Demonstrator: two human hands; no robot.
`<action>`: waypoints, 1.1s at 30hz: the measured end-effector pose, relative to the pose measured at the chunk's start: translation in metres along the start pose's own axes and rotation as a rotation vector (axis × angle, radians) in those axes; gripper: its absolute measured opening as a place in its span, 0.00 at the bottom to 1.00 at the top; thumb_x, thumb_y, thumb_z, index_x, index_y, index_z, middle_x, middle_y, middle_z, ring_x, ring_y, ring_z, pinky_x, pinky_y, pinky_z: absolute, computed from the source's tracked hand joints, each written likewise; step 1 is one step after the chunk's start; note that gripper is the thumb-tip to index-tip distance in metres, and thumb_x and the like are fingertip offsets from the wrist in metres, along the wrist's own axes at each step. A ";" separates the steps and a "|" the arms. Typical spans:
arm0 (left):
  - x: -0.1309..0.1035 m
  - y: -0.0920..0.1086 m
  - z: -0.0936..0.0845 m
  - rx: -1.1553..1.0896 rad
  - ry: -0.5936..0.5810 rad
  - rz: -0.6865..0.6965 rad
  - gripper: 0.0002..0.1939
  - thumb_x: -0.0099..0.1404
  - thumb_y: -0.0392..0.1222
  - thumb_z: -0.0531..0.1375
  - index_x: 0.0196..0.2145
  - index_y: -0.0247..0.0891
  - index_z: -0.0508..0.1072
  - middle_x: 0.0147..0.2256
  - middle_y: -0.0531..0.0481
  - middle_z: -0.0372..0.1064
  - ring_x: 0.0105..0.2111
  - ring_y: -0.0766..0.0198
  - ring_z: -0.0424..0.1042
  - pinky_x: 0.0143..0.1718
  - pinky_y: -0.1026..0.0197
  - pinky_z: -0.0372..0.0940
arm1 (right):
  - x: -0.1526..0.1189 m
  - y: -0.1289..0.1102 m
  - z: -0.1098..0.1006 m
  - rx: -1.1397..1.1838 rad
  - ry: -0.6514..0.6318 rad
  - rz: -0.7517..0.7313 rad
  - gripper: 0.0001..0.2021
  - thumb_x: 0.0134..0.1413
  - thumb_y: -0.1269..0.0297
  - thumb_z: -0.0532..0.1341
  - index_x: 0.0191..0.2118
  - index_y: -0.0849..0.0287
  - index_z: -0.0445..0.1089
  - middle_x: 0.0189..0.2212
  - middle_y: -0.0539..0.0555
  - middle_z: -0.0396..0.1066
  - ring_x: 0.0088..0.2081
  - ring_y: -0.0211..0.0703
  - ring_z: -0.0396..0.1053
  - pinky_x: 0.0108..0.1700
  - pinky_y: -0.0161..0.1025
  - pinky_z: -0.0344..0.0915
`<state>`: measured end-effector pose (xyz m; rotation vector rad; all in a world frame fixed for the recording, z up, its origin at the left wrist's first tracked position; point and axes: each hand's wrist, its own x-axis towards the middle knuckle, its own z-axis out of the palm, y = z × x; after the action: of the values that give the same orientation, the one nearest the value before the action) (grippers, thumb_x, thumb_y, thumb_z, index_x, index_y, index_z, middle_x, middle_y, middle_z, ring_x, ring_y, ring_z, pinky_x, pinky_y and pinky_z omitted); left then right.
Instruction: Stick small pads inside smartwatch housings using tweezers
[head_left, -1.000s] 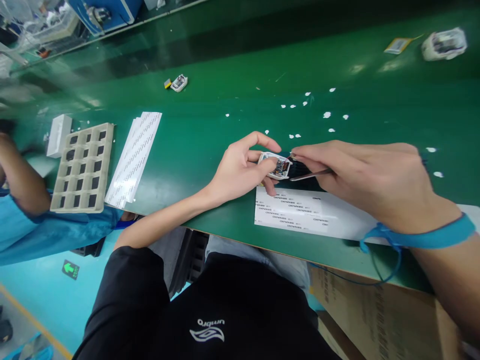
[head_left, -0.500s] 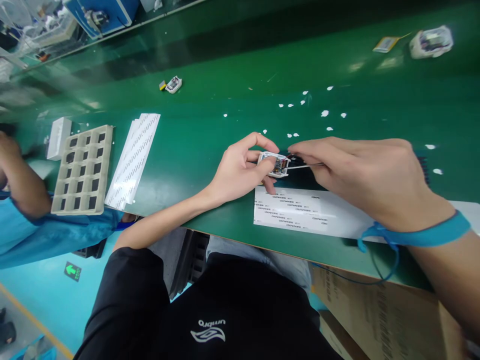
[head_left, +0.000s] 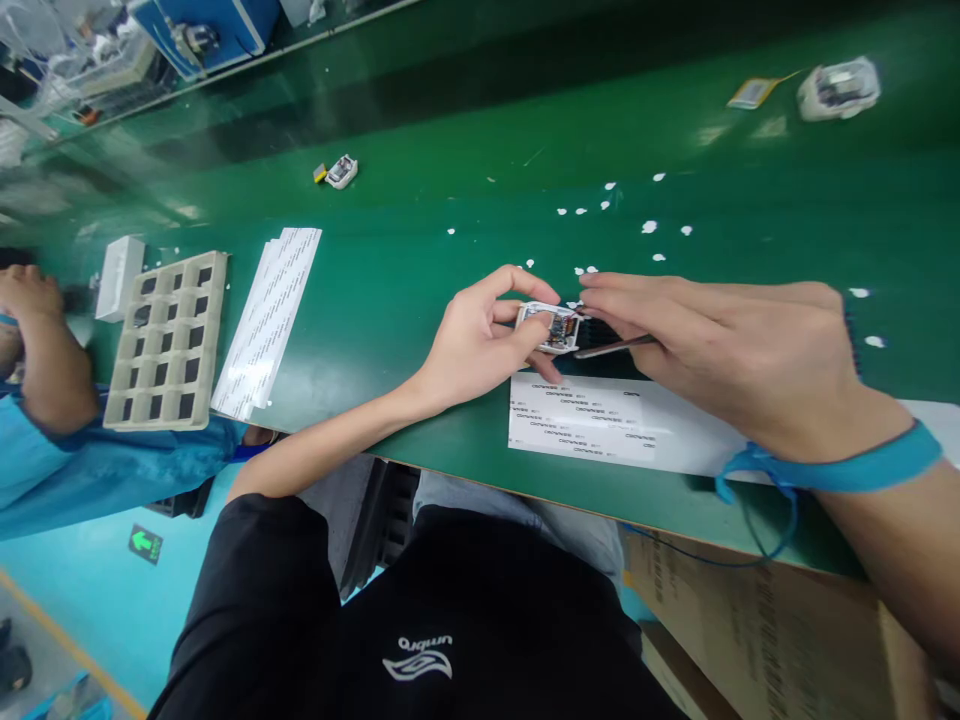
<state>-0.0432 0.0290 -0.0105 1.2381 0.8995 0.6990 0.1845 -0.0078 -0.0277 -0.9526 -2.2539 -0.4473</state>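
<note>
My left hand grips a small white plastic housing with an open face, thumb on top and fingers around its sides. A circuit board and fine wires show inside it. At the housing's right end is my right hand, its fingers closed round a slim metal tool that looks like tweezers. The tool's tip lies by the lower right corner of the housing. The right fingertips are close to a thin dark wire at that end; whether they pinch it, I cannot tell. A blue wrist strap circles my right wrist.
White printed strips lie below my hands, more strips to the left beside a compartment tray. Similar housings with batteries sit farther back. Small white pieces dot the green table. A co-worker's arm is at far left.
The tool has swung from pointing into the housing's right end to lying lower, beside its corner. My left hand keeps its hold. The co-worker's hand at left has shifted.
</note>
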 end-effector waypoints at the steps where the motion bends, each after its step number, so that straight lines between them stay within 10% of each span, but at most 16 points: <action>1: 0.000 -0.001 0.000 -0.001 0.009 0.003 0.06 0.73 0.30 0.59 0.40 0.40 0.66 0.26 0.60 0.75 0.21 0.70 0.80 0.23 0.71 0.71 | -0.002 -0.001 0.000 -0.002 -0.001 -0.001 0.20 0.67 0.79 0.62 0.60 0.56 0.76 0.57 0.50 0.80 0.48 0.43 0.84 0.32 0.36 0.74; 13: -0.014 -0.032 0.009 0.244 0.127 0.501 0.07 0.75 0.43 0.63 0.42 0.40 0.69 0.28 0.58 0.77 0.22 0.74 0.76 0.24 0.71 0.69 | -0.001 -0.019 0.004 0.150 -0.051 0.106 0.23 0.68 0.75 0.60 0.64 0.51 0.75 0.62 0.51 0.74 0.45 0.43 0.85 0.34 0.36 0.78; 16: -0.010 -0.033 0.005 0.227 0.115 0.587 0.09 0.77 0.45 0.63 0.40 0.40 0.68 0.29 0.58 0.77 0.24 0.72 0.80 0.23 0.71 0.68 | 0.007 -0.022 0.003 0.274 0.017 0.226 0.18 0.71 0.71 0.59 0.59 0.50 0.80 0.50 0.50 0.83 0.34 0.37 0.82 0.31 0.33 0.73; 20: -0.008 -0.029 0.000 0.254 0.045 0.629 0.09 0.78 0.46 0.62 0.41 0.40 0.70 0.33 0.56 0.80 0.26 0.72 0.81 0.26 0.70 0.71 | 0.020 -0.026 0.002 0.514 0.022 0.420 0.11 0.74 0.61 0.61 0.45 0.54 0.83 0.19 0.45 0.73 0.16 0.29 0.61 0.21 0.32 0.58; 28: -0.010 -0.024 -0.001 0.222 -0.036 0.611 0.07 0.76 0.43 0.66 0.46 0.39 0.74 0.32 0.56 0.83 0.29 0.70 0.84 0.31 0.68 0.76 | 0.025 -0.023 -0.003 0.854 -0.108 0.746 0.22 0.65 0.40 0.69 0.40 0.56 0.80 0.30 0.51 0.80 0.26 0.35 0.72 0.24 0.34 0.62; 33: -0.006 -0.022 -0.005 0.177 -0.097 0.429 0.15 0.75 0.51 0.66 0.49 0.38 0.77 0.39 0.51 0.85 0.27 0.71 0.80 0.30 0.65 0.74 | 0.024 -0.020 -0.005 0.577 -0.075 0.780 0.25 0.70 0.39 0.62 0.32 0.56 0.75 0.20 0.47 0.66 0.22 0.32 0.58 0.26 0.37 0.53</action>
<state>-0.0504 0.0220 -0.0311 1.6337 0.6292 0.9014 0.1595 -0.0115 -0.0090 -1.4032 -1.7102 0.5545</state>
